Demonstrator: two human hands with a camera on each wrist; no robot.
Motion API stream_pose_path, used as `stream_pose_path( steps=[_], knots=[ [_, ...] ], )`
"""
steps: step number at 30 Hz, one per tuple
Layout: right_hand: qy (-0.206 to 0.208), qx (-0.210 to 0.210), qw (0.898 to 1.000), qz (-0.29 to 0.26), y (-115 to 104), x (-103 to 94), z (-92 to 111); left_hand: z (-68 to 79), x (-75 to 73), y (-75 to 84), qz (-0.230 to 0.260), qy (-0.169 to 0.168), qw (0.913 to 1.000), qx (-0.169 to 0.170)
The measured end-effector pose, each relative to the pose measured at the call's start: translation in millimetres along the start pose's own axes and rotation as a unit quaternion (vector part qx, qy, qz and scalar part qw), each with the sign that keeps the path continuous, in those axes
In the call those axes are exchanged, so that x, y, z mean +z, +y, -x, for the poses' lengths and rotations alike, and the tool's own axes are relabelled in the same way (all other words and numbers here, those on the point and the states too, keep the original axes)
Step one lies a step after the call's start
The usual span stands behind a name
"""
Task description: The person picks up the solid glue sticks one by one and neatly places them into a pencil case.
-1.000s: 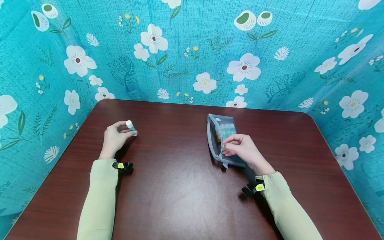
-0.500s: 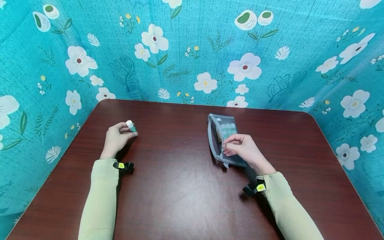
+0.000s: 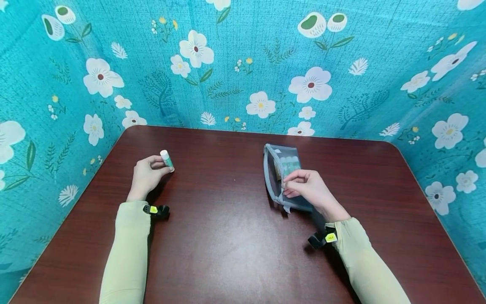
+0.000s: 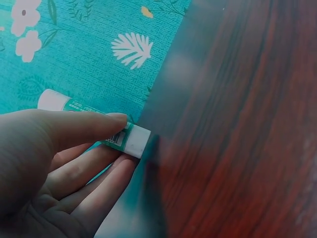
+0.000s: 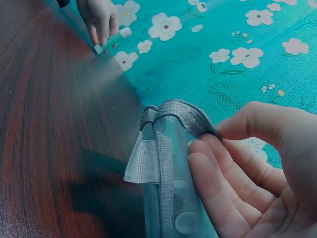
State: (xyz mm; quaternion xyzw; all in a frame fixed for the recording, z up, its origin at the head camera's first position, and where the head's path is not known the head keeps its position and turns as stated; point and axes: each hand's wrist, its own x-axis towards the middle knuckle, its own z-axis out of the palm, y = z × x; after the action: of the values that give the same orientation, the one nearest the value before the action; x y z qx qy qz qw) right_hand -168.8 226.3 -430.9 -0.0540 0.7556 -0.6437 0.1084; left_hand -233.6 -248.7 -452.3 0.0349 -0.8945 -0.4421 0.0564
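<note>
My left hand (image 3: 147,176) pinches a glue stick (image 3: 167,159) between thumb and fingers, at the left of the table. White ends and a green label mark the glue stick (image 4: 134,140) in the left wrist view; its white cap leans up and away in the head view. On the right, a grey see-through zipper pouch (image 3: 271,179) lies with its mouth gaping to the left. My right hand (image 3: 309,190) pinches the near side of that mouth by its zipper edge (image 5: 185,116). Several green-and-white things (image 3: 290,164) show through the pouch wall; their kind is unclear.
Dark red wooden table (image 3: 224,219) lies under both hands. A blue flowered cloth (image 3: 235,63) hangs along its back and sides. Black wrist cameras (image 3: 161,212) sit on both wrists. A small tab (image 5: 143,161) sticks out from the pouch's near end.
The glue stick has risen slightly and shows more of its green label above the left hand's fingers. The right hand and the pouch stay in place.
</note>
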Motion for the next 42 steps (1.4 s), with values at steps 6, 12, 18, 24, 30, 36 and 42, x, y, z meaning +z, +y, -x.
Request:
stream_pose_path(
  steps=[6, 12, 18, 24, 30, 36, 42],
  knots=[
    [0.001, 0.000, 1.000, 0.001, 1.0, -0.6, 0.0, 0.2, 0.0, 1.2, 0.003, 0.007, 0.9999, 0.007],
    [0.002, 0.002, 1.000, 0.004, 1.4, -0.7, 0.0, 0.0, 1.8, 2.1, 0.012, 0.002, 0.9999, 0.007],
    [0.003, 0.002, 1.000, 0.005, 1.0, 0.1, 0.1, 1.1, 1.6, 2.9, 0.017, 0.003, 0.9998, 0.006],
    [0.003, -0.002, 1.000, 0.005, 1.1, 0.2, 0.0, 1.5, 1.7, 5.2, 0.022, 0.003, 0.9996, 0.017],
    [0.004, 0.001, 1.000, 0.013, 0.0, -0.1, -0.2, 1.6, 2.4, 8.8, 0.020, 0.003, 0.9996, 0.022],
    [0.006, 0.002, 1.000, 0.016, -0.6, -0.1, -0.6, 3.3, 3.4, 16.4, 0.027, -0.003, 0.9991, 0.032],
    [0.006, 0.000, 1.000, 0.014, -0.2, -0.4, -0.5, 6.4, 5.4, 23.7, 0.026, -0.010, 0.9988, 0.041]
  ],
)
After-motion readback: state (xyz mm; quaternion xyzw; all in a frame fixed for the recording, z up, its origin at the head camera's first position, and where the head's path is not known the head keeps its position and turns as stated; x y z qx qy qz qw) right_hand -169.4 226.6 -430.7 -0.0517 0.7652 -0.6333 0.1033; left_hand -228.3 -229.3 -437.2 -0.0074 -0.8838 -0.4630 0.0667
